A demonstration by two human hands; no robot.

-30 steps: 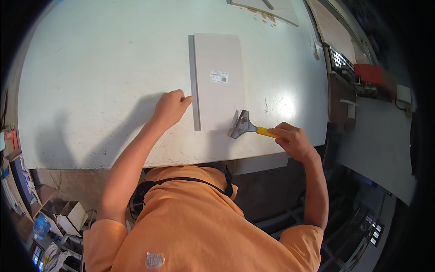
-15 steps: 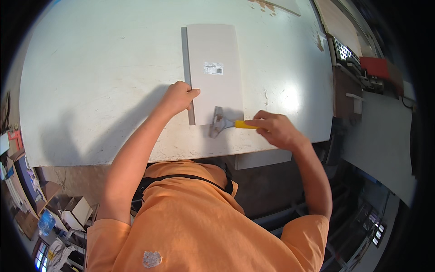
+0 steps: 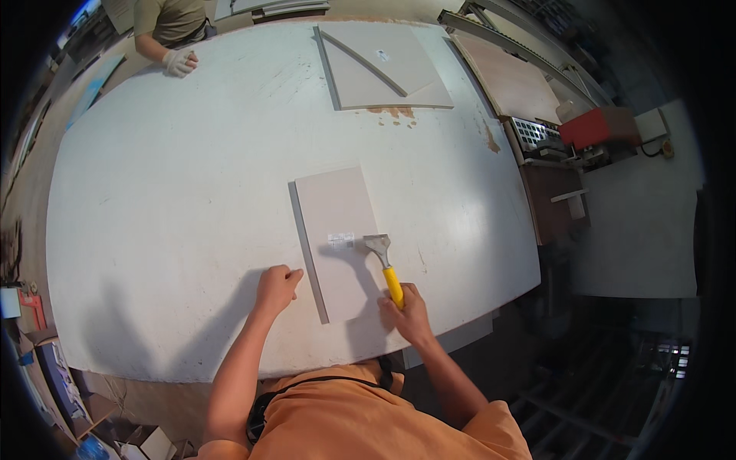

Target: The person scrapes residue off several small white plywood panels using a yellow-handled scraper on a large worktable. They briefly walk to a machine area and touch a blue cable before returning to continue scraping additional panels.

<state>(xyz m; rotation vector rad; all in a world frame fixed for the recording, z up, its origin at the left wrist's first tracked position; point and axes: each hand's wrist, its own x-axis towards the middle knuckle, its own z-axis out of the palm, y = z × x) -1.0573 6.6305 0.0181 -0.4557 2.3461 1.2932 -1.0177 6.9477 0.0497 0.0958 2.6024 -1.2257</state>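
A pale rectangular panel [image 3: 338, 285] lies flat on the white table, with a printed label [image 3: 340, 241] on its face and a grey strip along its left edge. My right hand [image 3: 406, 313] is wrapped round the yellow handle of a scraper [image 3: 392, 282]. Its metal head points away from me, over the panel's right side near the label. Beside the panel's left edge, my left hand [image 3: 277, 291] is closed with fingers curled, just off the panel, and I see nothing in it.
The large white table [image 3: 184, 230] bears a stack of panels [image 3: 383, 65] with a loose grey strip across it at the far side. A co-worker's gloved hand [image 3: 181, 63] rests at the far left edge. A red machine [image 3: 599, 126] stands at the right.
My view has tilted toward the far side of the table. The scraper has turned from pointing left to pointing away from me. My left hand has come off the panel's edge.
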